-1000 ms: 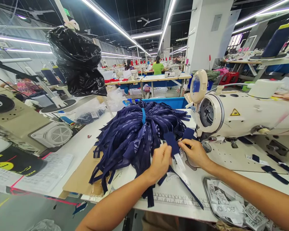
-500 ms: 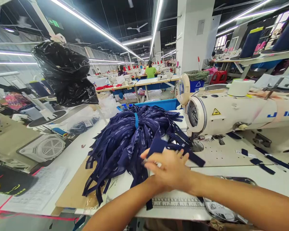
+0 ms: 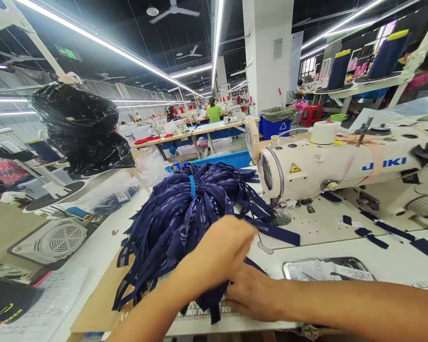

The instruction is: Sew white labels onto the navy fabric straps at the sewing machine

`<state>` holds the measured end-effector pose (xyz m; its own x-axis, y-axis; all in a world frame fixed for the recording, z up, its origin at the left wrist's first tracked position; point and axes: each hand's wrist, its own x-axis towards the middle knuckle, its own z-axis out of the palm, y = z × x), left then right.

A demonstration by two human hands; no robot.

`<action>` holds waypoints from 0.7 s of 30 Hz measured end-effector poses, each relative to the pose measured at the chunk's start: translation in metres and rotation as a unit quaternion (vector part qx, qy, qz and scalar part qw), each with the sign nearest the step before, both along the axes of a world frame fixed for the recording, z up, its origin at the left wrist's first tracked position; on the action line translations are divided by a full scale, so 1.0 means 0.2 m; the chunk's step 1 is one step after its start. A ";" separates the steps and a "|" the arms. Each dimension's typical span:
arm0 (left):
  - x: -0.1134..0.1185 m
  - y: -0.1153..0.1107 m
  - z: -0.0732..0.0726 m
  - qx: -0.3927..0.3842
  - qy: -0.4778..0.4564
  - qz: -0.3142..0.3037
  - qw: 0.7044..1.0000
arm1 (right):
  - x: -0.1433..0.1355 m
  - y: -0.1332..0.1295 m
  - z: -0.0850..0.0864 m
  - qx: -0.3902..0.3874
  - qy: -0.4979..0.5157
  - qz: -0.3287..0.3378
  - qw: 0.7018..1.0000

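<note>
In the head view, the likeliest trouble is a snag. Your bundle of navy straps [image 3: 174,218] sits left of the JUKI sewing machine [image 3: 306,168], and its loose ends reach the metal needle plate [image 3: 282,217] under the machine's head; a tug on the wrong strap could catch there or pull neighbours out of the blue tie [image 3: 192,186]. Your wrists are also close together, so one hand could block the other or hide which strap you have. The metal label tray [image 3: 286,270], in front of the machine, lies just beyond your right forearm; a low sweep of that arm could knock it.

As for your fingers, your left hand [image 3: 235,240] is blurred and curled above your right hand [image 3: 253,290], both left of and in front of the machine. You cannot be seen to pinch anything: the left fingertips are hidden, and so is most of the right fingers' grip. Straps run just beside both hands, with some ends by the right fingers over the printed ruler [image 3: 196,312].
</note>
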<state>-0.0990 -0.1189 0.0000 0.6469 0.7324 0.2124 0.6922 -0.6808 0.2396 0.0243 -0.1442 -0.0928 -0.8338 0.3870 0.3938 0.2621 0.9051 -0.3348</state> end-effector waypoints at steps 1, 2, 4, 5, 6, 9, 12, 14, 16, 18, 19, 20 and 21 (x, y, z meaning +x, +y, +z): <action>0.07 0.08 0.03 0.035 0.036 0.009 0.999 | -0.01 -0.01 0.01 0.017 -0.013 0.006 1.000; 0.14 0.17 0.04 0.066 0.082 0.017 0.994 | -0.01 -0.01 0.01 0.036 -0.029 0.013 0.999; 0.28 0.33 0.01 0.089 0.184 0.004 0.979 | -0.02 -0.01 0.03 0.067 -0.049 0.022 0.996; 0.34 0.41 -0.02 0.085 0.232 -0.010 0.969 | -0.03 -0.01 0.03 0.074 -0.051 0.025 0.996; 0.38 0.47 -0.06 0.078 0.264 -0.005 0.961 | -0.03 0.00 0.03 0.078 -0.050 0.027 0.995; 0.44 0.59 -0.20 0.078 0.268 0.004 0.960 | -0.05 0.01 0.01 0.083 -0.045 0.028 0.995; 0.42 0.63 -0.30 0.075 0.248 0.020 0.966 | -0.08 0.03 -0.05 0.088 -0.053 0.039 0.994; 0.38 0.63 -0.34 0.078 0.233 0.032 0.969 | -0.11 0.04 -0.11 0.082 -0.053 0.042 0.994; 0.33 0.63 -0.37 0.077 0.187 0.042 0.979 | -0.12 0.04 -0.17 0.067 -0.035 0.033 0.997; 0.26 0.62 -0.39 0.049 0.104 0.052 0.992 | -0.12 0.04 -0.21 0.061 -0.009 0.029 0.998; 0.23 0.61 -0.40 0.022 0.050 0.058 0.997 | -0.11 0.04 -0.22 0.063 0.004 0.032 0.998; 0.20 0.61 -0.41 -0.013 -0.011 0.068 0.998 | -0.09 0.03 -0.23 0.064 0.020 0.034 0.997; 0.17 0.61 -0.42 -0.054 -0.074 0.080 0.992 | -0.06 0.03 -0.22 0.061 0.033 0.038 0.997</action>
<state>-0.0659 0.0022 -0.0834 0.4870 0.8476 0.2109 0.7413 -0.5288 0.4134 0.0114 -0.1390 -0.1374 -0.8294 0.2702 0.4889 0.1724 0.9563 -0.2360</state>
